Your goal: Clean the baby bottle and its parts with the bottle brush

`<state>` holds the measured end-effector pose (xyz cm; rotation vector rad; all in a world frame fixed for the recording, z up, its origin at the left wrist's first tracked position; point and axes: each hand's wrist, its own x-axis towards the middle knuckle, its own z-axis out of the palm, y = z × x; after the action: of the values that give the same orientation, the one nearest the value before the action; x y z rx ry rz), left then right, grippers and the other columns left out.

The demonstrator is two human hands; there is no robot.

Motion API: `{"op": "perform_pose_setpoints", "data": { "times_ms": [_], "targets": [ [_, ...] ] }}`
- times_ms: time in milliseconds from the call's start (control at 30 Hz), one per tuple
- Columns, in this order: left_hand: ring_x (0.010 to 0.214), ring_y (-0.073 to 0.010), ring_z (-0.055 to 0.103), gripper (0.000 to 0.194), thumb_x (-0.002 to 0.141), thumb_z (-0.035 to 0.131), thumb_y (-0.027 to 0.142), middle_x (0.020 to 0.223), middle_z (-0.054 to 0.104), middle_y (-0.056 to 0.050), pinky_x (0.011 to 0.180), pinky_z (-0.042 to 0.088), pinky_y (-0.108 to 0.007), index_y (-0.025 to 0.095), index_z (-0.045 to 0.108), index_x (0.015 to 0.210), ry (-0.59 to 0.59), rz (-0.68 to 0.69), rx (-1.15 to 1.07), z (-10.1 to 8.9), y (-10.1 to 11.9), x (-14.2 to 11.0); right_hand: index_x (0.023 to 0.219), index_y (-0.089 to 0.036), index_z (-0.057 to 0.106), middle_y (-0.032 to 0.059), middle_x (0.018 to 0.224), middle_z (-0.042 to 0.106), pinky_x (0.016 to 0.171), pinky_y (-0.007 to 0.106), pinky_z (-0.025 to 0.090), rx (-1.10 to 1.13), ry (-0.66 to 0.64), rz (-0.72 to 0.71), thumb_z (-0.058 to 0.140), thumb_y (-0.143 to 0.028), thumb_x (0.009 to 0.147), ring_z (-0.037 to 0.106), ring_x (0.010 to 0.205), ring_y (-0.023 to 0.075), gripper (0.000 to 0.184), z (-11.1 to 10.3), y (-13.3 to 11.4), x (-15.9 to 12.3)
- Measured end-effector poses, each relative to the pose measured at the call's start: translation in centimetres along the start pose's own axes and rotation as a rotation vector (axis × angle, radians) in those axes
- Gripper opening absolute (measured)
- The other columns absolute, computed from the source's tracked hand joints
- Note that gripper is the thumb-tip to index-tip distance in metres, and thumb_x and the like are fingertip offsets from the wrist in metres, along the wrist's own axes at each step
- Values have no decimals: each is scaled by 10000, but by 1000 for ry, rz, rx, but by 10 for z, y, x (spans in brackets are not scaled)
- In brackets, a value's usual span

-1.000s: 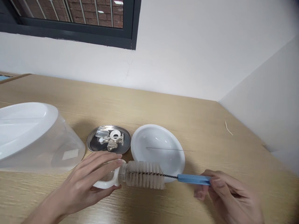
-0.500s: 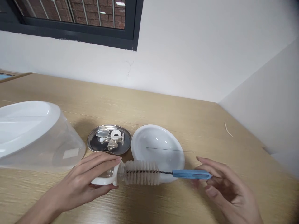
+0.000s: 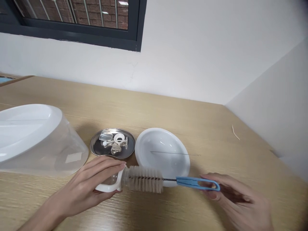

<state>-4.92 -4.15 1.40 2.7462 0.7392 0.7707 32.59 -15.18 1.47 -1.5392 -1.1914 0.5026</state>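
Observation:
My left hand (image 3: 92, 187) is wrapped round a small clear bottle with a white handle (image 3: 110, 186), held on its side just above the wooden table (image 3: 211, 128). The pale bristle head of a bottle brush (image 3: 144, 179) is pushed into the bottle's mouth. My right hand (image 3: 237, 200) holds the brush by its blue looped handle (image 3: 198, 183), fingers closed round the handle's end. Both hands are at the table's near edge, in front of a white plate (image 3: 162, 150).
A round steel dish (image 3: 113, 144) with several small clear and white parts sits behind my left hand. A large clear tub with a white lid (image 3: 36, 138) lies on its side at the left. A thin wire (image 3: 175, 153) rests across the white plate. Walls close off the back and right.
The brush has slid left, deeper into the bottle's mouth. My right hand opened briefly half a second ago and is closed on the blue handle again.

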Motion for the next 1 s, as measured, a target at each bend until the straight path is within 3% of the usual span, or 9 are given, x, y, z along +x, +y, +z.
{"op": "perform_pose_setpoints", "data": {
  "times_ms": [167,367,433,500,600,767,1000],
  "targets": [
    [1214,-234,655,500,972,665,245,1326,701,-102,998,569,-318,206,526,1450,-6,36,-5,-1,-1,1,709,-264,786,28,616,709,506,271,509,-95,-53,-35,821,-660,709,631,536,180,397,-2,1,1],
    [1258,-237,621,524,973,658,198,1366,676,-104,1045,534,-342,202,506,1474,-36,36,13,0,-3,-2,535,-232,649,4,501,573,449,235,428,-150,-211,-81,662,-612,890,518,458,131,520,-1,1,5],
    [1246,-237,630,529,966,679,220,1358,679,-105,1039,538,-344,199,513,1467,-29,34,20,-1,-3,-2,662,-246,726,5,555,628,459,215,473,-138,-227,-119,679,-542,902,571,481,136,384,-3,5,7],
    [1221,-234,649,514,966,684,233,1336,691,-104,1015,555,-340,200,525,1454,-14,22,16,-1,-3,-1,926,-273,783,17,699,714,501,208,541,-89,-216,-146,715,-471,892,654,553,150,212,-4,11,7],
    [1191,-239,674,510,965,690,271,1322,699,-107,977,583,-349,215,531,1446,-10,-16,-10,0,-5,-2,1168,-308,736,42,885,757,592,222,611,-31,-152,-174,763,-372,868,722,668,167,308,-6,17,6],
    [1203,-242,677,598,919,748,346,1345,693,-76,1000,582,-366,282,506,1462,-46,-90,-51,7,-10,-9,1122,-331,748,3,780,737,548,193,598,45,-168,-271,744,-241,893,705,605,142,246,-5,17,5],
    [1213,-222,670,599,914,752,356,1354,689,-52,998,575,-325,295,507,1457,-70,-86,-17,10,-13,-10,1091,-321,774,-12,708,746,539,194,582,-37,-175,-308,758,-243,890,699,570,145,217,-9,23,9]
  ]
}}
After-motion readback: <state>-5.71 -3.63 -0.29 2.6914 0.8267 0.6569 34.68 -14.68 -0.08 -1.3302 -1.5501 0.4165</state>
